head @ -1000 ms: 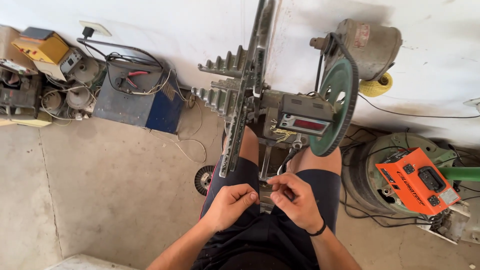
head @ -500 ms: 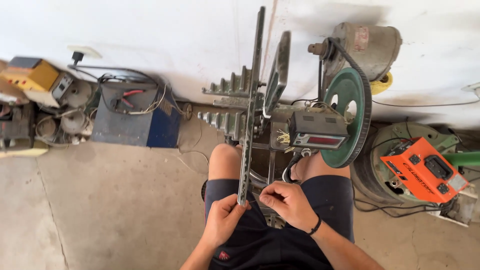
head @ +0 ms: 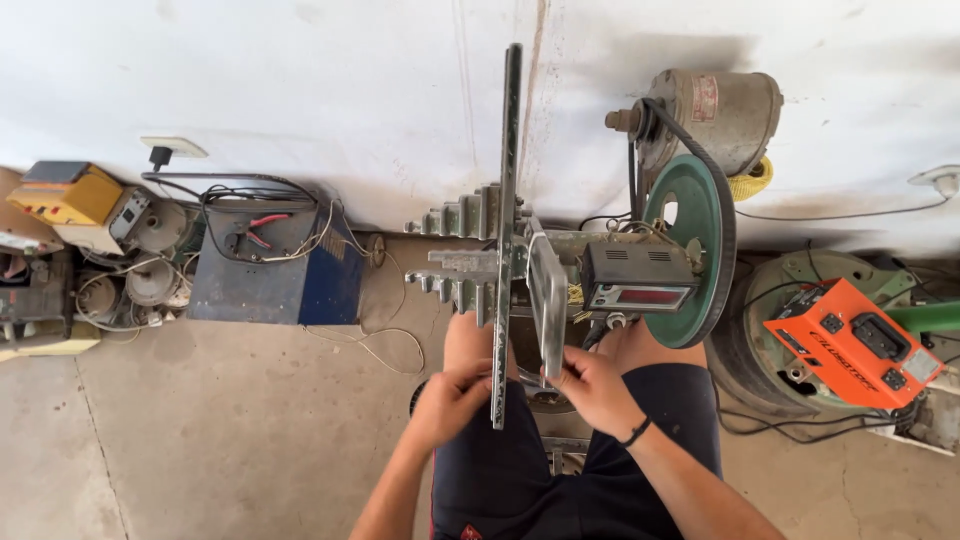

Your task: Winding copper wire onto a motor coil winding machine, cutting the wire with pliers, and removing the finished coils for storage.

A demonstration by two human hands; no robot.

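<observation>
Pinching the long metal bar (head: 505, 230) between my left hand (head: 452, 398) fingers, I steady it while my right hand (head: 592, 390) seemingly grips the grey plate (head: 548, 300).

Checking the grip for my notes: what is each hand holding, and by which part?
Left hand pinches the long metal bar near its lower end; right hand grips the plate's lower end.

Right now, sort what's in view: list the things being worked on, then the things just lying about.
Being worked on:
left hand on metal bar
right hand by metal plate
green wheel

Lying about:
blue box
orange machine
yellow box
</observation>
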